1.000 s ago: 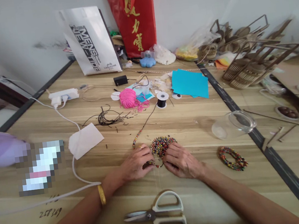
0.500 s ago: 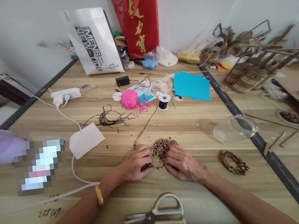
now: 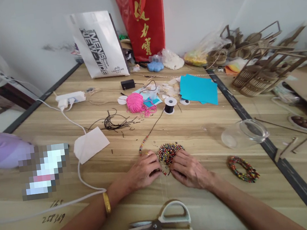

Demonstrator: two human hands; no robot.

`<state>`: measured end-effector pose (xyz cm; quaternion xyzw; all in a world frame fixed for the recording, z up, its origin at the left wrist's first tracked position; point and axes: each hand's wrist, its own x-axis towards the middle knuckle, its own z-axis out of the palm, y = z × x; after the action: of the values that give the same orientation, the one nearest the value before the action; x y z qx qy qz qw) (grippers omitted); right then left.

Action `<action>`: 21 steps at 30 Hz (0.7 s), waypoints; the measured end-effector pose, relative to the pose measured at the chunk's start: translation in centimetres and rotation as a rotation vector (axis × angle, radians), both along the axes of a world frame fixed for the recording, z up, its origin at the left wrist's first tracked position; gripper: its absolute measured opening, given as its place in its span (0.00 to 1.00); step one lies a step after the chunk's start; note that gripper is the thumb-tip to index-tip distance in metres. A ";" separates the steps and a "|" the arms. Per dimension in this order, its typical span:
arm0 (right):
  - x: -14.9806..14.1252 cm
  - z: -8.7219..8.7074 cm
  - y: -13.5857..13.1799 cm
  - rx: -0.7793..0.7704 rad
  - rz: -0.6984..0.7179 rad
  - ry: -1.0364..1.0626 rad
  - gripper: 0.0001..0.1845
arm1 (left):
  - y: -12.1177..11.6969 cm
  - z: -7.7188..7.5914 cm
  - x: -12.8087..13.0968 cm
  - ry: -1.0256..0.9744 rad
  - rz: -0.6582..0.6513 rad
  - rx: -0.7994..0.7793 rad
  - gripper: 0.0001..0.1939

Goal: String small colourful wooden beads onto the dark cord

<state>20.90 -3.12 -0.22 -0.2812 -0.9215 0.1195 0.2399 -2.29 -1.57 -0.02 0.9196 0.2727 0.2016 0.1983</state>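
My left hand (image 3: 146, 170) is closed on a black cord strung with small coloured beads (image 3: 145, 143). The cord runs from behind that hand up to a spool of black cord (image 3: 170, 105). Just to the right, my right hand (image 3: 189, 170) has its fingers curled together on the free end of the same cord, beside a pile of loose multicoloured beads (image 3: 169, 151). A few strung beads show in the gap between the hands. Coiled bead strings (image 3: 242, 169) lie to the right of my right forearm. Scissors (image 3: 162, 224) with white handles rest nearer to me.
A clear jar (image 3: 244, 133) lies on its side at right. Behind the spool are pink yarn (image 3: 135, 103) and blue sheets (image 3: 199, 89). Black cord pieces (image 3: 116, 120), a white cable (image 3: 79, 172) and a phone-like blurred object (image 3: 46, 169) occupy the left side.
The whole view has shifted slightly, with things appearing a little lower and to the right. Both hands keep their grip on the beaded cord, close together as before.
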 end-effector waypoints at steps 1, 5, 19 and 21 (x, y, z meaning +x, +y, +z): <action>0.0 -0.1 0.0 0.002 0.000 0.002 0.07 | 0.0 0.0 0.1 0.002 0.007 0.004 0.02; 0.1 -0.3 0.1 0.013 -0.020 0.022 0.07 | -0.1 0.1 0.2 0.013 0.024 0.024 0.03; 0.3 -0.4 0.2 0.044 -0.079 0.008 0.09 | 0.5 0.0 0.2 -0.040 0.113 0.015 0.04; 0.4 -0.5 0.2 0.050 -0.056 -0.002 0.09 | 0.5 0.0 0.2 -0.043 0.115 0.013 0.04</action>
<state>21.32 -2.89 -0.69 -0.3008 -0.9162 0.0894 0.2491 -2.08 -1.10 -0.03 0.8991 0.3196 0.2342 0.1861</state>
